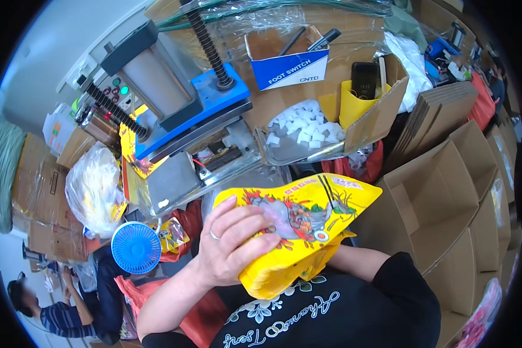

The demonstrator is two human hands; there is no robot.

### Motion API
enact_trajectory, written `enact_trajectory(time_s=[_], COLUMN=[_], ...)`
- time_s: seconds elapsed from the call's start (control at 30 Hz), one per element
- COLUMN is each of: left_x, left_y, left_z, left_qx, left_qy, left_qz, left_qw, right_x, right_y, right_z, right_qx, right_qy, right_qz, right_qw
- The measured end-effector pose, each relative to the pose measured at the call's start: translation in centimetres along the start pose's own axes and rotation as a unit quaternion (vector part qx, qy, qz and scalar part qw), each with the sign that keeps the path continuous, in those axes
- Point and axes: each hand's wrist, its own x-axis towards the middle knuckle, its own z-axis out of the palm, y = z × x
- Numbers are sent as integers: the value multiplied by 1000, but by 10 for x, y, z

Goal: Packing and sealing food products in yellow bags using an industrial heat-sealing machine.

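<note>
My left hand [232, 238], with a ring on one finger, lies over a stack of yellow printed food pouches [307, 211], its fingers curved onto the top one. The pouches are held in front of my chest, tilted, with their layered edges showing below. Coming in from the right, my right forearm [359, 261] reaches behind the stack. The pouches hide my right hand, so its fingers cannot be seen. Ahead on the left stands a blue press machine [185, 110] with a metal cylinder and springs.
A tray of small white pieces [307, 124] lies beyond the pouches, near a blue-white box with pens [290, 66] and a phone [363, 80] in a yellow holder. A blue fan [136, 247] stands left. Open cardboard boxes [432, 194] fill the right. A co-worker [61, 307] sits lower left.
</note>
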Motion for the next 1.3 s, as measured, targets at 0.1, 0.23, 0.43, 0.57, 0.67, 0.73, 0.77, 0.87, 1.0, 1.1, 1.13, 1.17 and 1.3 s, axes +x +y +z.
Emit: enact_trajectory(time_s=[0.1, 0.23, 0.43, 0.57, 0.67, 0.73, 0.77, 0.87, 1.0, 1.1, 1.13, 1.17, 1.3], left_x=[-10, -23, -34, -53, -79, -93, -114, -143, -136, -153, -152, -146, -138], left_y=[8, 16, 22, 21, 22, 30, 27, 27, 46, 57, 55, 55, 66], left_z=[-1, -4, -1, 3, 24, 30, 34, 44, 58, 64, 64, 65, 70], left_qx=[-4, 4, 28, 30, -26, -195, -294, -483, -588, -545, -519, -497, -434], left_qy=[-30, -89, -173, -127, 26, 53, 33, 85, 191, 148, 110, 108, 140], left_qz=[-5, -28, -11, -103, -343, -564, -614, -718, -690, -698, -698, -694, -698], left_qw=[1000, 996, 984, 986, 939, 800, 732, 493, 377, 440, 481, 510, 552], right_x=[2, -8, 0, -1, -7, -13, -13, -20, -16, -9, -7, -7, -16], right_y=[1, -3, -17, -14, -14, -9, -6, -8, 11, 17, 14, 14, 29], right_z=[-23, -45, -49, -33, -27, -25, -25, -17, -12, -4, 0, 4, 24], right_qx=[199, 384, 232, 226, 191, 138, 114, 1, -181, -280, -319, -320, -338], right_qy=[-6, 4, -35, 11, 77, 146, 161, 221, 256, 264, 290, 287, 319], right_qz=[-26, -5, 128, 69, 19, -35, -57, -57, -91, -99, -90, -86, -168], right_qw=[980, 923, 964, 972, 978, 979, 979, 974, 945, 917, 898, 899, 869])
